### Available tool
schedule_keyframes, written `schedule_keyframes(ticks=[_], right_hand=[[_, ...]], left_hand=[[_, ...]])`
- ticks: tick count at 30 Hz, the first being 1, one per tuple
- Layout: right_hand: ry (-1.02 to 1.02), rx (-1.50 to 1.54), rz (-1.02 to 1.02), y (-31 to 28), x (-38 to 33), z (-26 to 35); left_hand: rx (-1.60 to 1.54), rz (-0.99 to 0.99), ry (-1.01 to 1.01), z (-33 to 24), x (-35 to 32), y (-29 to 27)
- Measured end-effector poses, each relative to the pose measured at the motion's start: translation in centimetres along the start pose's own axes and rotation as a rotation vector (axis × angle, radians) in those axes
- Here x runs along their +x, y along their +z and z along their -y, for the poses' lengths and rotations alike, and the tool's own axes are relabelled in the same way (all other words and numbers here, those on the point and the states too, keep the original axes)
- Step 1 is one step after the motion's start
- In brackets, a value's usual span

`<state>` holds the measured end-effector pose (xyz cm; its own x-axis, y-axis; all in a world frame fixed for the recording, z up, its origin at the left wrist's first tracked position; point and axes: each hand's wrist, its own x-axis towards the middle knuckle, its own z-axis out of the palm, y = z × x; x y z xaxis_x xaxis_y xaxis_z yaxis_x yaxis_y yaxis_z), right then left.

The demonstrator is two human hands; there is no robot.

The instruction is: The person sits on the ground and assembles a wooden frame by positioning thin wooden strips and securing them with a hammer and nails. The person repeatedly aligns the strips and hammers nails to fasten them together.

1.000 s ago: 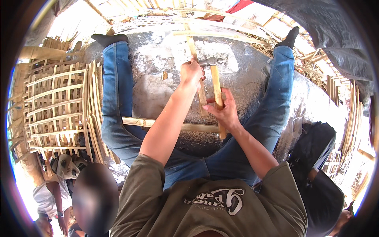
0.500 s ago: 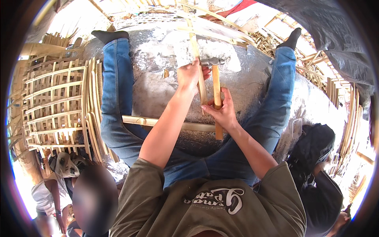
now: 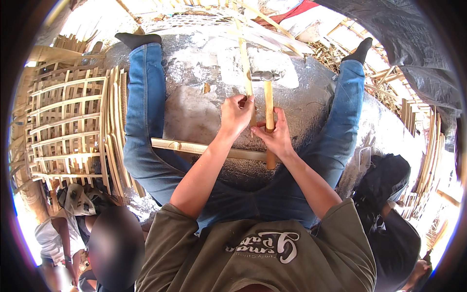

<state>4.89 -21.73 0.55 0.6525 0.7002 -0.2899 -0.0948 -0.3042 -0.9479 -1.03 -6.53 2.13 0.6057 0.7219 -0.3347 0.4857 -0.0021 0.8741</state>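
Work on a bamboo strip (image 3: 246, 68) is appearing unfinished, with nothing visibly fastened at its near end and the remaining amount impossible to tell. The strip is stretching away from a seated person (image 3: 262, 263), whose left hand (image 3: 237, 114) is pinching it, fingers curled. The right hand (image 3: 275, 135) is gripping a hammer (image 3: 269, 104) by its handle.

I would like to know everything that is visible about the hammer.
The hammer has a grey, metal-looking head and a straight, pale, wooden-looking handle. The right hand holds it around the handle's middle, head end away from the person. The head lies crosswise, its left end close to a long bamboo strip; contact is unclear. The handle's lower part overlaps another bamboo piece in view.
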Motion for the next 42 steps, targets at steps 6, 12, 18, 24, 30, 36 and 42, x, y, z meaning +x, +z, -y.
schedule_keyframes(ticks=[6,12,18,24,30,36,42], right_hand=[[0.005,0.007,-0.088,-0.6,-0.3,0.4],[-0.126,-0.14,-0.218,-3.2,-0.3,0.8],[-0.264,-0.011,-0.389,-4.8,0.6,2.4],[-0.294,0.058,-0.544,-7.9,1.1,2.5],[-0.353,0.132,-0.733,-11.3,1.4,2.7],[-0.392,0.199,-0.856,-14.2,1.1,2.9],[-0.397,0.287,-0.953,-15.9,0.4,3.5]], left_hand=[[0.075,-0.082,0.035,0.1,-0.3,0.5],[-0.289,-0.101,-0.056,0.1,-0.9,2.2],[-0.582,-0.141,-0.135,0.5,-1.1,4.2],[-0.547,-0.138,-0.17,0.7,-0.5,4.0],[-0.52,-0.083,-0.206,1.2,-0.1,2.6],[-0.596,-0.026,-0.208,1.4,0.1,1.4],[-0.739,0.026,-0.242,1.4,0.2,1.1]])
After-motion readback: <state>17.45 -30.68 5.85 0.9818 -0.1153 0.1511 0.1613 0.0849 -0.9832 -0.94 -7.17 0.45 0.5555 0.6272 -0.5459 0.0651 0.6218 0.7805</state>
